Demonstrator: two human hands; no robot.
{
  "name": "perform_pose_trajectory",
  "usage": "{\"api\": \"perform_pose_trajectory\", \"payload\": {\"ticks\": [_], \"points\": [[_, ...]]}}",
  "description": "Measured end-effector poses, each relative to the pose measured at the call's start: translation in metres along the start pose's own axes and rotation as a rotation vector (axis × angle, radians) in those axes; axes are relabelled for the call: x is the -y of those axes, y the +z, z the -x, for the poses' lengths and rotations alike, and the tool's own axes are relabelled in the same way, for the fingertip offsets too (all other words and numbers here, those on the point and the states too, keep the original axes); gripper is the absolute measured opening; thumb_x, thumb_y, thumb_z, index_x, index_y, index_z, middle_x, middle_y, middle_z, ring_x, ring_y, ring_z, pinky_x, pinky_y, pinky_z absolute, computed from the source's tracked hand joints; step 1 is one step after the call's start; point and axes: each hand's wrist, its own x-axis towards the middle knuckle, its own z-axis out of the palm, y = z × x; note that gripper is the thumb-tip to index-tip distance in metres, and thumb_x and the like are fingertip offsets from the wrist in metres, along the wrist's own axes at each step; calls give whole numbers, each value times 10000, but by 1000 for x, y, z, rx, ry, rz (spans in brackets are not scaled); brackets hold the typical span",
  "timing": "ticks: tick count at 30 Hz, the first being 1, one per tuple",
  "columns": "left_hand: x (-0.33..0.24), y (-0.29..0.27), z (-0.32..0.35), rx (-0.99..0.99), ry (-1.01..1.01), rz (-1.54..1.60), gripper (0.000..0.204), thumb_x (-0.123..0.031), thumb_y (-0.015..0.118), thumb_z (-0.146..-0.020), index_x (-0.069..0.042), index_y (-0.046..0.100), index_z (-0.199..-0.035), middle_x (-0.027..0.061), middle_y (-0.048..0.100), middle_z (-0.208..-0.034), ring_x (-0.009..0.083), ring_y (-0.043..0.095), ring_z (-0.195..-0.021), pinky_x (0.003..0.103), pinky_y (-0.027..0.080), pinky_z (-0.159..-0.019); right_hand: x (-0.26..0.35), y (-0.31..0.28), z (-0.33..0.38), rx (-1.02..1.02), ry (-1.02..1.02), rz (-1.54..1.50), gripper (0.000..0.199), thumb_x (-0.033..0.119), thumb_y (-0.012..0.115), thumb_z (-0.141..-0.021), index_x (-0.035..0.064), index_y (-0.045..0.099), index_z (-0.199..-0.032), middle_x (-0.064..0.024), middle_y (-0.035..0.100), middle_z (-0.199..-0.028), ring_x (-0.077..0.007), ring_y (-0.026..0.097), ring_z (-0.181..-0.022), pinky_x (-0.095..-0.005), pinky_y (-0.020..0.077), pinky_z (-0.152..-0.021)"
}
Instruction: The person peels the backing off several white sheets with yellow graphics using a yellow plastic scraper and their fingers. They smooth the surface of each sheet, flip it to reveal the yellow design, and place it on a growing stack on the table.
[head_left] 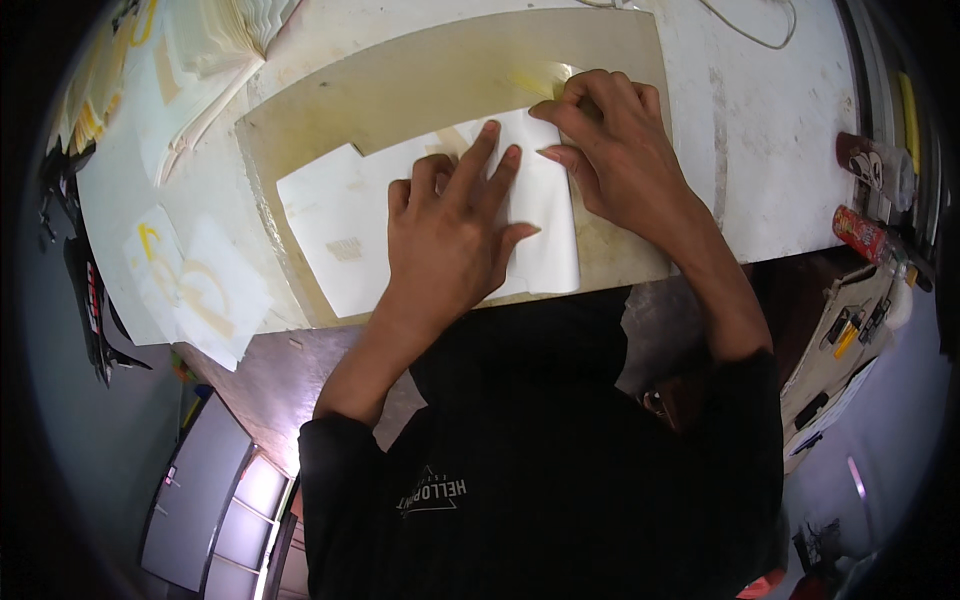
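Observation:
A white sheet (330, 225) lies on a large tan mat (330, 110) on the table, its right part folded over or curling up along the right edge. My left hand (450, 215) rests on the sheet with its fingers spread, pressing near the fold. At the upper right corner, my right hand (610, 140) has its thumb and index finger closed on the sheet's edge, the other fingers curled. Beside that corner, partly behind my right hand, is a shiny, yellowish clear piece (545, 78). Faint tan marks show on the sheet.
Fanned stacks of paper (215, 60) stand at the far left. Loose white sheets with yellow marks (195, 285) overhang the table's near left edge. A thin cable (765, 42) lies far right. A red can (858, 232) and a clear container (880, 170) sit along the right side.

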Motion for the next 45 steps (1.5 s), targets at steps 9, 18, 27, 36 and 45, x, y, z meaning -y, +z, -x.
{"api": "perform_pose_trajectory", "payload": {"ticks": [9,18,27,36,45], "points": [[-1,2,2,-16,7,-35,719,-436,851,-790,-146,645,-1415,35,503,-1556,329,548,-1124,450,460,-939,41,-7,82,145,94,-65,410,214,724,-914,124,625,-1302,-97,527,-1073,-278,537,-1032,-492,356,-939],[16,16,5,-158,79,112,596,-346,814,-840,-153,672,-1386,67,514,-1550,309,554,-1089,429,443,-895,71,3,125,-61,149,-184,757,443,855,-774,126,590,-1408,-147,557,-1273,-310,555,-1130,-509,388,-990],[44,29,15,-423,-33,804,482,-44,647,-941,-78,588,-1418,197,587,-1416,236,631,-875,319,514,-748,83,26,113,-275,151,-31,671,322,865,-825,9,588,-1351,-170,650,-1231,-301,626,-1071,-441,451,-938],[32,36,14,-353,114,325,442,-282,850,-801,-128,750,-1204,91,615,-1374,231,564,-917,373,453,-857,90,28,121,-598,882,-695,340,44,775,-933,-98,600,-1188,-157,742,-1003,-118,696,-873,-214,538,-670],[29,33,13,-324,90,282,507,-284,895,-742,-134,767,-1209,98,605,-1393,230,546,-911,372,454,-888,86,24,122,-556,970,-737,334,54,790,-926,-93,609,-1166,-141,746,-937,-62,653,-798,-184,488,-596]]}}
